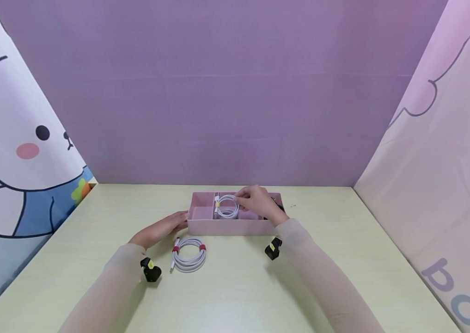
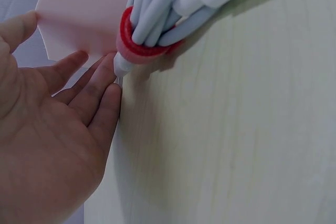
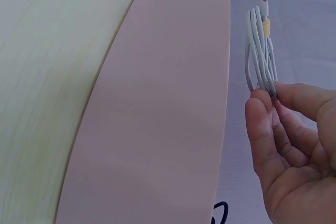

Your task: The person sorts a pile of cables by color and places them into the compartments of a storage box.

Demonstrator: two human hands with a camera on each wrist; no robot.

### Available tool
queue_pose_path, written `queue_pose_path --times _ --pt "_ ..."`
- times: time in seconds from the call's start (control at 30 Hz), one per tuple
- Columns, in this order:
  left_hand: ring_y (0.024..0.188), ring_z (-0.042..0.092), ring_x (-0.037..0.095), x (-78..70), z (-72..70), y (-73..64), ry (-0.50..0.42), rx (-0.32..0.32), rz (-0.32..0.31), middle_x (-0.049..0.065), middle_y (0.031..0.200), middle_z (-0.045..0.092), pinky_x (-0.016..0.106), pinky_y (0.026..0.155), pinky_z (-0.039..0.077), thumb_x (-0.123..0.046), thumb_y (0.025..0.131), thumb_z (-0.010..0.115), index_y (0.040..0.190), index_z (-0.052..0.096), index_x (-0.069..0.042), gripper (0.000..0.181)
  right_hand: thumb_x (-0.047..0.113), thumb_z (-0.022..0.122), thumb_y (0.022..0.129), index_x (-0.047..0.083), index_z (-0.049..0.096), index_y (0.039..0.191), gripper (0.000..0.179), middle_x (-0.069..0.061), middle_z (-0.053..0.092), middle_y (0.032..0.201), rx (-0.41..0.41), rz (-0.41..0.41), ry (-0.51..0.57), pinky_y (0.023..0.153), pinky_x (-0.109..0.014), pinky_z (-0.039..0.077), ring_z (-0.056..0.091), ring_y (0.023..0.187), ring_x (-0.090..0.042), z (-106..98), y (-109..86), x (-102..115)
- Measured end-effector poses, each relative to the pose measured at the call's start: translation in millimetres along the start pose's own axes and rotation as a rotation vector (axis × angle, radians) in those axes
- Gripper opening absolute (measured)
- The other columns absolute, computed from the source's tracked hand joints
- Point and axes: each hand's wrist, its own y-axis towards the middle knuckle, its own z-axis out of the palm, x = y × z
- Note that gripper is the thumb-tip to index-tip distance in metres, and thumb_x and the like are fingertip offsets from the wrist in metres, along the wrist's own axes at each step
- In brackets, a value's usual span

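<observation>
My right hand [image 1: 257, 202] pinches a coiled white charging cable [image 1: 227, 206] with a yellow tie between thumb and fingers, over the middle of a pink divided box [image 1: 230, 227]. In the right wrist view, the cable [image 3: 261, 51] stands above the box rim with its metal plug upward. My left hand [image 1: 164, 229] rests its fingertips against the box's left end, fingers nearly straight. Just in front of the box lies a thicker coiled white cable [image 1: 189, 268] with two red ties. In the left wrist view, this cable [image 2: 157, 14] partly covers the fingertips.
Black cable [image 3: 223, 211] shows at the right end of the box. The light wooden table [image 1: 235, 286] meets a purple backdrop [image 1: 226, 115] behind the box. Printed cloth panels [image 1: 438, 185] stand along both sides.
</observation>
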Motion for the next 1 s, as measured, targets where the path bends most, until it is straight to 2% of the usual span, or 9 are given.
queue_pose_path --times 0.47,0.8,1.0 --pt "0.148 0.025 0.037 -1.6 -0.4 -1.7 0.006 0.0 0.002 0.013 0.155 0.042 0.065 0.117 0.007 -0.056 0.107 0.03 0.16 0.022 -0.011 0.07 0.017 0.067 0.098 0.002 0.073 0.111 0.02 -0.006 0.071 0.089 -0.011 0.016 0.001 0.079 -0.046 0.059 0.071 0.085 -0.032 0.0 6.8 -2.3" --pt "0.148 0.025 0.036 1.7 -0.6 -2.0 -0.002 0.001 0.019 0.014 0.155 0.041 0.063 0.118 0.007 -0.057 0.106 0.029 0.16 0.022 -0.01 0.072 0.019 0.066 0.099 0.004 0.07 0.12 0.027 -0.003 0.071 0.101 0.044 0.023 -0.058 0.081 -0.04 0.058 0.07 0.091 -0.026 1.3 6.9 -2.0" --pt "0.148 0.025 0.036 1.9 -1.1 -2.4 -0.002 -0.003 0.009 0.014 0.155 0.042 0.063 0.117 0.007 -0.058 0.106 0.03 0.16 0.022 -0.01 0.073 0.022 0.065 0.099 0.006 0.069 0.124 0.029 -0.002 0.07 0.108 0.022 0.026 -0.099 0.083 -0.036 0.057 0.068 0.096 -0.02 2.2 7.1 -0.8"
